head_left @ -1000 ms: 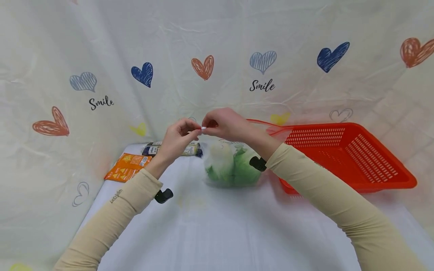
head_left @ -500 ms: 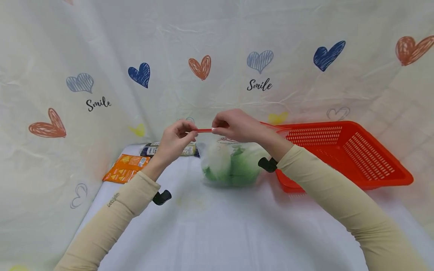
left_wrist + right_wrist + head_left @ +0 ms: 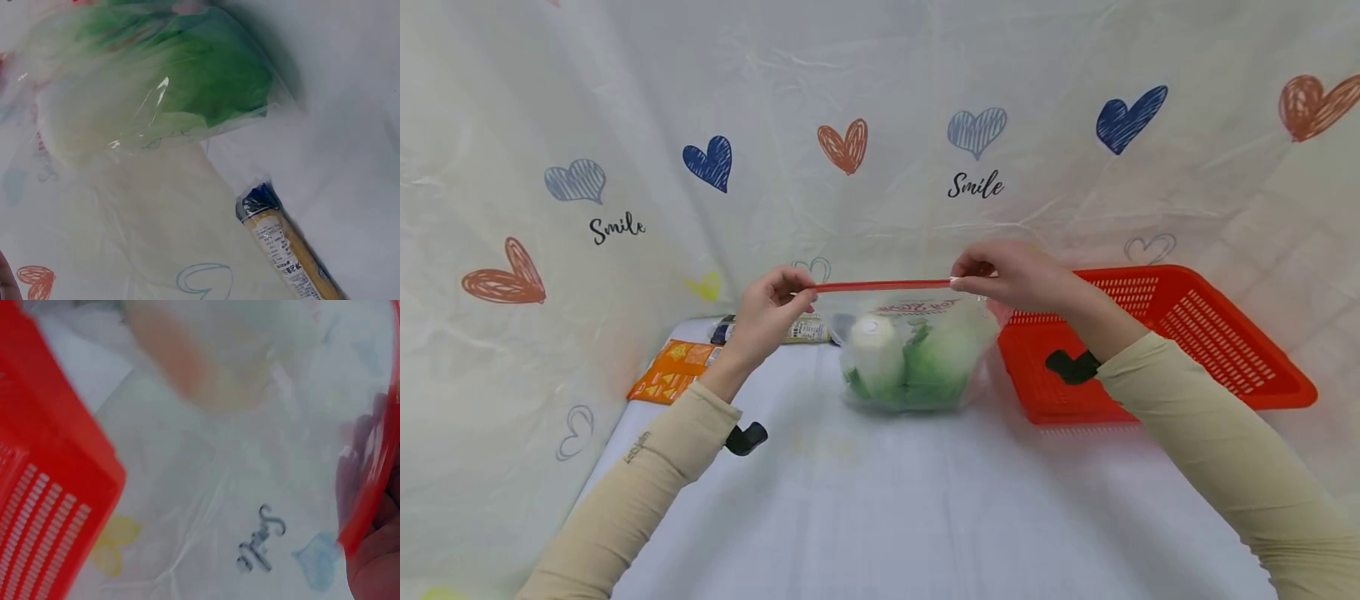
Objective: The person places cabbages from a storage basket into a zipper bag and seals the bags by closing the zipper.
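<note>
A clear zip bag (image 3: 925, 310) with red lettering hangs between the two hands over the table. Inside it are pale and green leafy vegetables (image 3: 936, 367), one with a white rounded end. My left hand (image 3: 767, 312) pinches the left end of the bag's red zip strip (image 3: 883, 286) between thumb and fingers. At a small white slider (image 3: 954, 282) on the strip, my right hand (image 3: 1022, 277) pinches with thumb and forefinger. The strip runs straight and level between them. In the right wrist view, the strip (image 3: 375, 487) crosses in front of my right fingers.
A red perforated basket (image 3: 1292, 387) stands on the right of the white-covered table (image 3: 880, 500). An orange packet (image 3: 673, 371) and a long dark-and-yellow packet (image 3: 808, 330) lie at the back left. Behind hangs a sheet (image 3: 895, 67) printed with hearts.
My right hand has slid rightward along the strip with the white slider, away from my left hand. A straight red strip now shows between them. The left hand has shifted slightly left.
</note>
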Tool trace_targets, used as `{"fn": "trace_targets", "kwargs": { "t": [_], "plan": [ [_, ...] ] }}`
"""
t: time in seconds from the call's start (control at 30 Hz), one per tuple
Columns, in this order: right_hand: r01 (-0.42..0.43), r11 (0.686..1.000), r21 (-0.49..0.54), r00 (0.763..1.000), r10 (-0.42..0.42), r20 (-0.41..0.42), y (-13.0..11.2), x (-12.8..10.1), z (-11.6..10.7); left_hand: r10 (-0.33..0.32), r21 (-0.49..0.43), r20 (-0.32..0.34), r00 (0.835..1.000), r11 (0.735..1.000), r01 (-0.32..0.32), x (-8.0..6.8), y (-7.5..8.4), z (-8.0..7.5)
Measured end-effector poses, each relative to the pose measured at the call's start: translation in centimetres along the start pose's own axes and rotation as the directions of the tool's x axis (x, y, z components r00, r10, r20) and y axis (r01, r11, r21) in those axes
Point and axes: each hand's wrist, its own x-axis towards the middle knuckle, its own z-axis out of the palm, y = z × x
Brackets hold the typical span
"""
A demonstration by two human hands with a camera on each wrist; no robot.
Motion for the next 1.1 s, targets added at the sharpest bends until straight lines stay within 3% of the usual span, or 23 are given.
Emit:
{"fn": "trace_targets", "kwargs": {
  "t": [0.27,0.57,0.67,0.93,1.1],
  "plan": [
    [-0.078,0.997,-0.02,0.995,0.077,-0.058,3.0,-3.3,-2.3,-0.028,-0.003,-0.032,0.999,1.0,0.028,-0.4,-0.4,-1.2],
    [-0.086,0.994,-0.064,0.99,0.078,-0.117,2.5,-5.3,-3.9,-0.012,0.01,-0.068,0.998,1.0,0.013,-0.2,1.0,-0.6],
    [-0.098,0.993,-0.063,0.988,0.09,-0.127,2.3,-5.6,-4.3,-0.038,0.0,-0.064,0.997,0.999,0.038,-0.3,1.5,-0.6],
    [-0.053,0.998,0.027,0.996,0.055,-0.065,1.0,-6.2,-5.2,-0.143,-0.159,-0.023,0.989,0.978,0.138,-1.3,4.1,-1.6],
    [-0.053,0.997,0.052,0.996,0.057,-0.073,0.4,-6.1,-5.8,-0.2,-0.108,-0.057,0.978,0.975,0.193,-1.2,5.4,-1.9]
  ]
}}
